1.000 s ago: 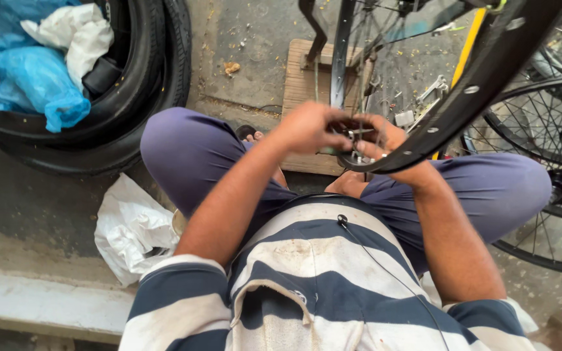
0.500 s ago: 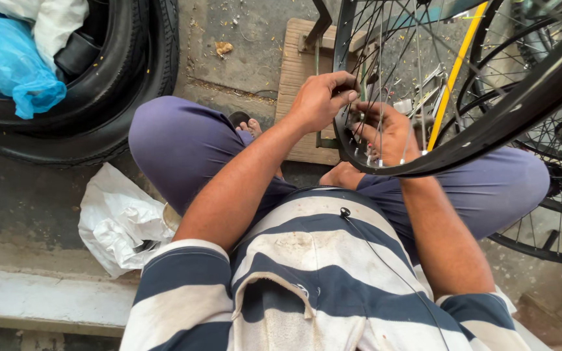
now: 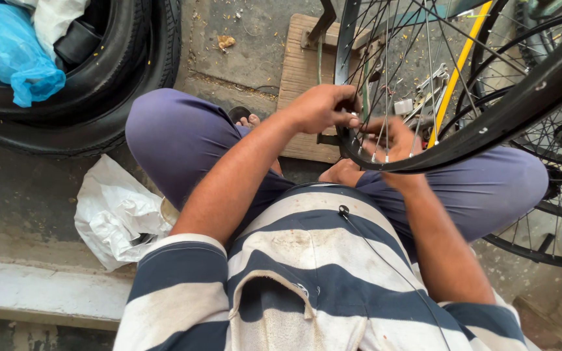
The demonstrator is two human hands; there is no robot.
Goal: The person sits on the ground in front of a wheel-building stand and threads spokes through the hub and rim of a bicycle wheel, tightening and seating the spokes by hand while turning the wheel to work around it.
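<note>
Bicycle wheel (image 3: 359,78) stands upright over my lap, its dark rim curving down between my knees, spokes fanning up toward the top edge of the view. Compared with a second ago the rim has come round and lower: then it crossed my hands as a slanted bar, now the bottom of its arc sits right at my fingers, so a fresh stretch of spokes is under them.

Left hand (image 3: 320,107) closed on the rim's inner edge, fingers curled tight round it near a spoke end. Right hand (image 3: 395,140) behind the spokes, fingers pinched narrow on something small at the rim; what it is, I cannot tell.

Wooden board (image 3: 300,78) lies on the concrete floor beyond my knees, the wheel's lower arc above its near edge. Yellow frame tube (image 3: 458,68) slants behind the spokes. Second wheel (image 3: 554,195) to my right, partly hidden by my thigh. At the floor's far left corner, a car tyre (image 3: 118,84) stuffed with a blue plastic bag (image 3: 8,52). White crumpled bag (image 3: 115,211) just beside my left thigh.

Judgement: work moving spoke by spoke round the rim.
</note>
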